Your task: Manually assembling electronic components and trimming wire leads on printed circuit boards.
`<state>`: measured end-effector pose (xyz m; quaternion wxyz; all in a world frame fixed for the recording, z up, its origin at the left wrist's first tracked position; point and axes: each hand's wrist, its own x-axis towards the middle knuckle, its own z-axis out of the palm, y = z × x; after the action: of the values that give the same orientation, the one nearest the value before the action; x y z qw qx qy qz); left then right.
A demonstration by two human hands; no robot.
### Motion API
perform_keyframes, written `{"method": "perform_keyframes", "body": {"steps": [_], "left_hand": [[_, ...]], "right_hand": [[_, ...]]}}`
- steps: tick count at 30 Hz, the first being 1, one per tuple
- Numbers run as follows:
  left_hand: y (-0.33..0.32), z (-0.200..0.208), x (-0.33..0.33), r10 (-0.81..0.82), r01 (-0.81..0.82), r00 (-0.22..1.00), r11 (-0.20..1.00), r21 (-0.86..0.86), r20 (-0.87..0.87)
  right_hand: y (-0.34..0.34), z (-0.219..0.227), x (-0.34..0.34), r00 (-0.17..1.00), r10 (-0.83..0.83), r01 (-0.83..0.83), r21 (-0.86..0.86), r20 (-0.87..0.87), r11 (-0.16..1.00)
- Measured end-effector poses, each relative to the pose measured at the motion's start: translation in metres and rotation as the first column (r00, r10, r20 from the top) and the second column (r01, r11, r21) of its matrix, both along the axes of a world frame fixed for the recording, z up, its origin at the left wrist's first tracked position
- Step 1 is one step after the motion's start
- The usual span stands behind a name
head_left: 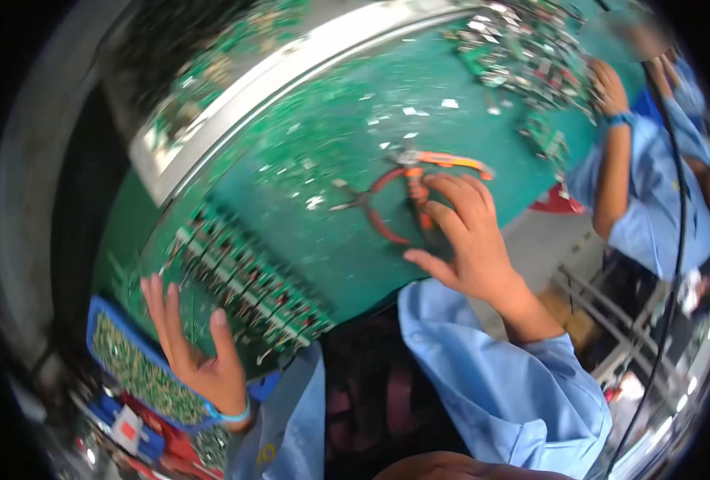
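My right hand [465,240] rests on the green work mat [331,144], fingertips touching the orange handles of a pair of cutters [427,172]. A second pair of pliers with red handles [371,204] lies just left of it, jaws pointing left. My left hand [195,344] lies flat with fingers spread on a green circuit board [243,280] full of small components, near the mat's front edge. Neither hand grips anything.
A blue tray of small green parts [135,364] sits at my lower left. Another person in a blue shirt [651,192] works at the right beside a heap of circuit boards [531,56]. A grey rail [291,72] crosses the mat's far side.
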<state>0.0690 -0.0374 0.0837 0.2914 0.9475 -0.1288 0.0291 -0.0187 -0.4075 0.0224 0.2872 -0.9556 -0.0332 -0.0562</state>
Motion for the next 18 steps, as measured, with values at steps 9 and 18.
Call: {"method": "perform_keyframes", "body": {"steps": [9, 18], "left_hand": [[0.022, -0.081, 0.035, -0.029, 0.025, 0.999, 0.993, 0.116, 0.035], [0.027, -0.095, 0.047, 0.004, 0.008, 0.996, 0.990, -0.143, 0.086]], "right_hand": [[0.016, 0.011, 0.025, 0.994, -0.067, 0.033, -0.337, -0.090, 0.941], [0.028, 0.019, 0.077, 0.891, 0.264, -0.433, -0.516, -0.369, 0.739]]}}
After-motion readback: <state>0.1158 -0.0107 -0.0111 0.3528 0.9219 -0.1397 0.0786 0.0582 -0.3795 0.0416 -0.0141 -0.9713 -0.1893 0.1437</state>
